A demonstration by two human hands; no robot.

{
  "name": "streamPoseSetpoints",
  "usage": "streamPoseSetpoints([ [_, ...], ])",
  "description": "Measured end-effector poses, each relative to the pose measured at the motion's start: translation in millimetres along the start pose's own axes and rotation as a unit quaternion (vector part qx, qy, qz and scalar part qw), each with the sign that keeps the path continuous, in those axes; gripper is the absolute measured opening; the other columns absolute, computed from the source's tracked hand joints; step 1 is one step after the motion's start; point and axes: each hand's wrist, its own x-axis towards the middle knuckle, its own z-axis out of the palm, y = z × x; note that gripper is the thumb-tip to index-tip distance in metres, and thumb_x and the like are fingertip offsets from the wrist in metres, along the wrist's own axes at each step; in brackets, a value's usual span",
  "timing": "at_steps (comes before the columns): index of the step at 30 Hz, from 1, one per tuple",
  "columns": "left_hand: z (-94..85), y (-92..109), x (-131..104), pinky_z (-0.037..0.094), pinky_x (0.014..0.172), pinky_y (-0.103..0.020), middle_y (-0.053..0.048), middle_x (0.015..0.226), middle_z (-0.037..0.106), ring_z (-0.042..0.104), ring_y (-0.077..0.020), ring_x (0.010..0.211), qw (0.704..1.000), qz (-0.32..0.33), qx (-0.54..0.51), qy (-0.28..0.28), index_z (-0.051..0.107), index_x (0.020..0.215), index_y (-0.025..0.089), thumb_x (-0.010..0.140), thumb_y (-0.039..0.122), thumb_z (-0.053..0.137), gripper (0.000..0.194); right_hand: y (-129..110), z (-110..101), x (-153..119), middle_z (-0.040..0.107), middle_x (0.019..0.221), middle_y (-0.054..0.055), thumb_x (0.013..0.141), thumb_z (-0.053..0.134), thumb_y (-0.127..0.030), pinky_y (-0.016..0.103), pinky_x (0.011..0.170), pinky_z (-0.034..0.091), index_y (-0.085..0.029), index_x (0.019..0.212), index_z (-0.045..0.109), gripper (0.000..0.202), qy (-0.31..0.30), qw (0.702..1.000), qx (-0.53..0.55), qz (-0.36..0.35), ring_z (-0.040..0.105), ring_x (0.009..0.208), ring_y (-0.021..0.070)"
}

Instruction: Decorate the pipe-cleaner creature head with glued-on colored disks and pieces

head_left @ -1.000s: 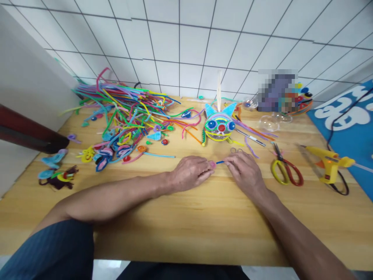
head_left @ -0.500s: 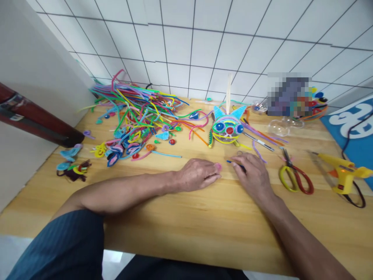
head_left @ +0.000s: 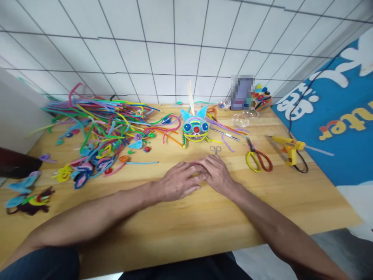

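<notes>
My left hand (head_left: 182,181) and my right hand (head_left: 217,173) meet over the wooden table, fingertips together. The fingers of both are bent, and whatever lies between them is hidden. Just behind them stand small metal scissors (head_left: 215,149). Beyond is a round figure (head_left: 196,130) with blue ears, blue eyes, a red nose and a pale stick rising behind it. A pen (head_left: 226,135) lies to the figure's right.
Pipe cleaners (head_left: 101,112) are heaped at the back left. Scissors with yellow and red handles (head_left: 258,157) and a yellow glue gun (head_left: 291,148) lie right. A dark red cylinder (head_left: 17,163) is at the left edge.
The view has swung to the right. My hands have come together; the pink piece at my left fingers and the blue item at my right fingers are no longer visible.
</notes>
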Motion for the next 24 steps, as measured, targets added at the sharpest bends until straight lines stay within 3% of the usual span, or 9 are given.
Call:
streamPoseSetpoints([
  [5, 3.3, -6.0, 4.8, 0.051, 0.090, -0.036, -0.015, 0.132, 0.069, 0.067, -0.0243, 0.112, 1.000, -0.003, 0.011, -0.027, 0.062, 0.137, 0.018, 0.104, 0.034, 0.057, 0.037, 8.4, 4.7, -3.9, 0.076, 0.097, 0.006, 0.090, 0.047, -0.004, 0.037, 0.080, 0.054, -0.022, 0.122, 0.067, 0.042, 0.047, 0.999, -0.005, -0.027, 0.070, 0.087, 0.0230],
  [13, -10.8, -8.3, 15.0, 0.048, 0.086, -0.034, -0.007, 0.132, 0.073, 0.068, -0.0183, 0.106, 0.997, -0.001, 0.046, -0.066, 0.072, 0.123, 0.023, 0.109, 0.037, 0.049, 0.031, 8.5, 5.5, -0.6, 0.073, 0.086, 0.005, 0.098, 0.048, -0.010, 0.034, 0.072, 0.055, -0.024, 0.112, 0.064, 0.025, 0.077, 0.994, -0.043, -0.060, 0.070, 0.077, 0.0219],
  [19, -36.3, -7.7, 6.5, 0.048, 0.085, -0.034, -0.006, 0.119, 0.077, 0.069, -0.0175, 0.101, 0.996, -0.004, 0.052, -0.066, 0.075, 0.110, 0.023, 0.109, 0.030, 0.047, 0.029, 3.2, 3.6, 4.0, 0.075, 0.085, 0.004, 0.102, 0.052, -0.018, 0.034, 0.069, 0.055, -0.024, 0.109, 0.065, 0.016, 0.074, 0.994, -0.044, -0.063, 0.071, 0.075, 0.0217],
  [24, -74.5, -12.3, -27.5, 0.050, 0.083, -0.032, -0.008, 0.099, 0.077, 0.070, -0.0182, 0.090, 0.994, -0.096, 0.025, -0.051, 0.072, 0.099, 0.018, 0.106, 0.024, 0.051, 0.023, 1.1, 1.4, 5.1, 0.076, 0.086, 0.003, 0.103, 0.054, -0.021, 0.035, 0.070, 0.055, -0.026, 0.107, 0.066, 0.013, 0.065, 0.997, -0.028, -0.038, 0.072, 0.075, 0.0214],
])
